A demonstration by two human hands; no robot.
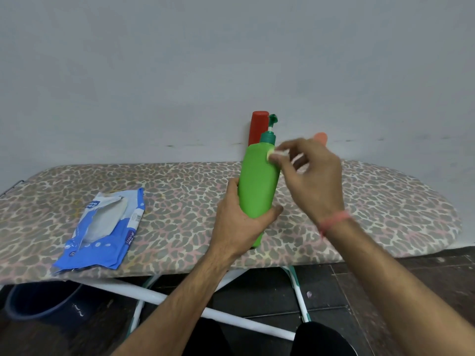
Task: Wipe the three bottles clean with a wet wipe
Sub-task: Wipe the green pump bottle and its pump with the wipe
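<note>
We hold tall green plastic pump bottle [258, 181] above leopard-print ironing board [385, 201], left hand [239, 222] fingers wrapped shut round lower body. Right hand [312, 176] fingers pinch small white wet wipe [276, 154] vs bottle shoulder. Risks: wet plastic slips thru grip; elbow knocks red bottle [258, 127] behind; wipe too bunched, misses patches.

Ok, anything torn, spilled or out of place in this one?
The blue wet-wipe pack on the ironing board is ripped wide open and crumpled, near the front edge. No spills visible; the green bottle looks intact.
</note>
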